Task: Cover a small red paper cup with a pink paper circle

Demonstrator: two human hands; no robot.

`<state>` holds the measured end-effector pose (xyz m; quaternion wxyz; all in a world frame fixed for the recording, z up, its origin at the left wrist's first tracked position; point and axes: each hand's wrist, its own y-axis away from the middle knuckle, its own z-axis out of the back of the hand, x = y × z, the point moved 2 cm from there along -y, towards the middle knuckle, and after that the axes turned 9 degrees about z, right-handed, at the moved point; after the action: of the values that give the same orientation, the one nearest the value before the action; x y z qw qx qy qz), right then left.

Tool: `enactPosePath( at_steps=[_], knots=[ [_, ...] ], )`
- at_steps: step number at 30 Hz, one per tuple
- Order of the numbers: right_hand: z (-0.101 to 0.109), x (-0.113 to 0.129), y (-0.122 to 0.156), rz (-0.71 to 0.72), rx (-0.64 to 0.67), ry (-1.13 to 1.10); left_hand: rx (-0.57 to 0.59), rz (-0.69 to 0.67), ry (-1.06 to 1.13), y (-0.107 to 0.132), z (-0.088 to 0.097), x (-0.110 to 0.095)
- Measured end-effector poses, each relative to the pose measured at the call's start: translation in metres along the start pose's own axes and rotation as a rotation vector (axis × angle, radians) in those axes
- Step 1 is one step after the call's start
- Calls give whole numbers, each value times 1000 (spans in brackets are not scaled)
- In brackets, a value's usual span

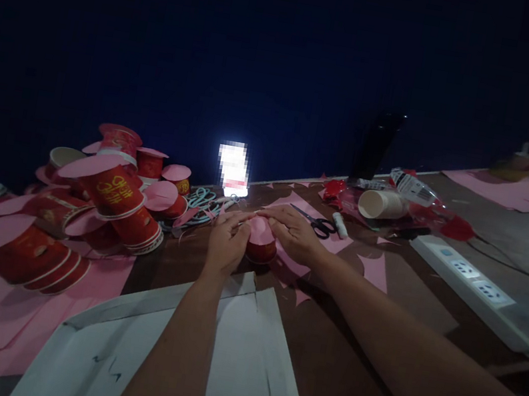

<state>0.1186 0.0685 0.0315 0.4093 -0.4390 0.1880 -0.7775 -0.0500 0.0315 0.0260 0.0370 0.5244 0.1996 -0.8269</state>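
An upturned red paper cup (260,253) stands on the brown table with a pink paper disc (262,230) lying over its base. My left hand (228,239) curves round the left side of the cup, its thumb along the disc's edge. Stretched out flat, the fingers of my right hand (295,233) rest on the disc's right side and meet the left fingertips at the far edge. Beyond my right hand, black-handled scissors (318,225) and a small white tube (339,225) lie on pink paper scraps (296,205).
Red paper cups with pink discs (111,189) are heaped at left. A lit phone (234,173) stands behind my hands. Plastic-wrapped cups (382,205) and a power strip (464,275) lie at right. A white board (256,338) is under my forearms.
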Motion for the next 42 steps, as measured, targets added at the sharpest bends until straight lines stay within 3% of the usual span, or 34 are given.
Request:
enactPosePath(
  at_steps=[10,17,27,42],
  knots=[
    [1,-1,2,22,3,21,-68,-196,-211,2,3,2],
    [0,-3,4,35,3,58,-57,-218,-292,4,5,1],
    [0,1,7,34,84,170,-91,-322,-578,15,10,-15],
    [-1,1,8,24,95,155,-65,-387,-661,17,15,-20]
  ],
)
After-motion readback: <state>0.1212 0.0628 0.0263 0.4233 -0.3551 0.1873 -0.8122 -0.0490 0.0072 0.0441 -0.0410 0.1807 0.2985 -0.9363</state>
